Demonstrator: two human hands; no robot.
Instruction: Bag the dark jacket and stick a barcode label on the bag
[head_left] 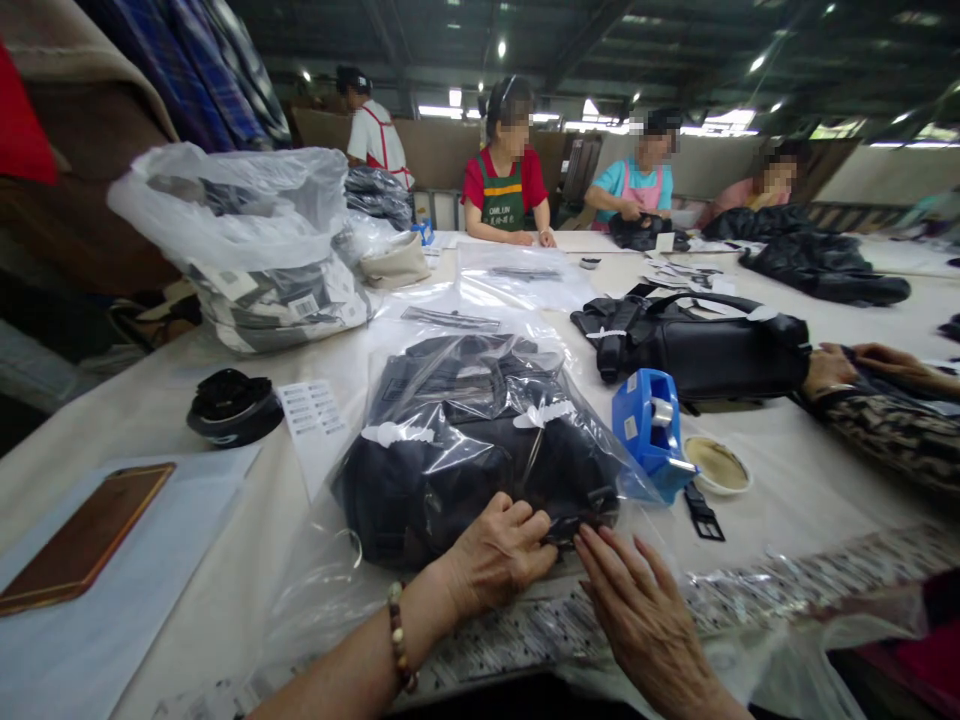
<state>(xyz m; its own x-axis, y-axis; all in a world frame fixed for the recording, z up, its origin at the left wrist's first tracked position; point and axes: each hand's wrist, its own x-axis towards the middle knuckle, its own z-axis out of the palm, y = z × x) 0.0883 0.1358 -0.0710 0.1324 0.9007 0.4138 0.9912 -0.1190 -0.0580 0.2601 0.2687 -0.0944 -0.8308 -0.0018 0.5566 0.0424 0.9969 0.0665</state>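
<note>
A black handbag [472,470] lies on the table inside a clear plastic bag [315,570]. White wrapping shows on its straps. My left hand [499,555], with a beaded bracelet on the wrist, rests at the near edge of the handbag, its fingers curled in and closed on the clear plastic. Beside it my right hand [641,600] lies with fingers stretched out, the tips touching the near right edge of the wrapped handbag. A blue tape dispenser [646,425] stands just beyond the right side of the plastic.
At left lie a phone [86,535], a black rolled item [232,400] and a label sheet [311,415]. Behind stands a large filled plastic sack [262,270]. To the right are another black handbag [697,350], a small dish [718,465], a buckle strap [703,515] and a co-worker's hands [832,370].
</note>
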